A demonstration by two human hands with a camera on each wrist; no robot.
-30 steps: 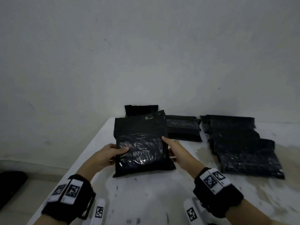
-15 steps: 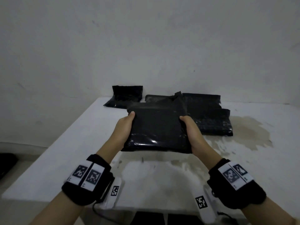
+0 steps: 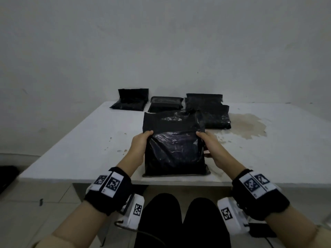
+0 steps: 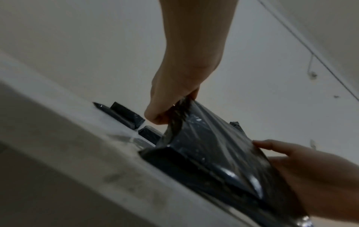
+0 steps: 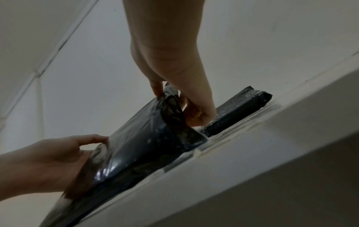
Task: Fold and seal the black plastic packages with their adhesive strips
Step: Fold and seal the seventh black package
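Observation:
A black plastic package (image 3: 174, 149) lies at the near edge of the white table (image 3: 80, 144), its open flap (image 3: 172, 120) pointing away from me. My left hand (image 3: 141, 145) grips its left edge, thumb on top. My right hand (image 3: 209, 145) grips the right edge the same way. In the left wrist view the left hand (image 4: 170, 104) pinches crumpled plastic of the package (image 4: 209, 147). In the right wrist view the right hand (image 5: 186, 104) pinches the other side of the package (image 5: 143, 144), whose far end is lifted off the table.
Three other groups of black packages sit at the back of the table: one at the left (image 3: 129, 102), a folded one in the middle (image 3: 165, 104), a stack at the right (image 3: 211, 111). A brownish stain (image 3: 247, 126) marks the table right of them. My knees (image 3: 179, 221) are below the edge.
Both hands have drawn the package from the back pile toward me and set its near end down at the table's front edge. The camera has tilted down.

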